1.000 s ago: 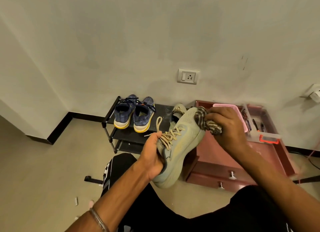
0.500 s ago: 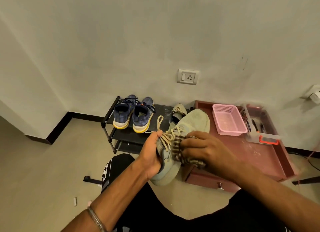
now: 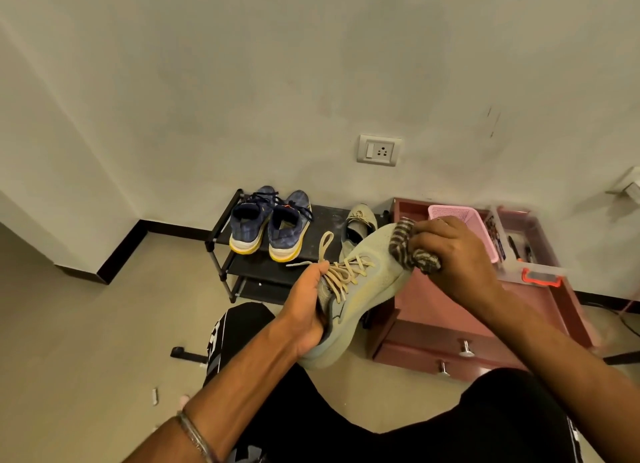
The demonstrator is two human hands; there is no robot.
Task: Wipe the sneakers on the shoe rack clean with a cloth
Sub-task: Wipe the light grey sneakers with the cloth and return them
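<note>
- At the toe of the raised sneaker, our right hand (image 3: 457, 254) has its fingers curled tight round a bunched striped cloth (image 3: 414, 246), pressing it against the upper.
- Our left hand (image 3: 308, 306) clamps the pale green sneaker (image 3: 360, 289) at its heel and collar, thumb up by the tan laces (image 3: 343, 274) (one loop stands free above the thumb); the shoe is tilted, toe pointing up and away from us.
- We hold that sneaker in the air, in front of the black shoe rack (image 3: 225, 251) and above the near left corner of the reddish drawer unit (image 3: 450, 324).
- On the rack's top shelf, toward its left end, sits a pair of blue sneakers (image 3: 270, 225) with yellow soles, heels toward us, side by side and touching.
- Toward the shelf's right end lies the matching pale sneaker (image 3: 360, 222), partly hidden behind the one we hold.
- On top of the drawer unit, near its back edge, stand a pink basket (image 3: 460, 216) and, just beside it to the right, a clear box (image 3: 519, 251) with an orange clasp.
- A wall socket (image 3: 379, 150) is set in the wall above the rack.
</note>
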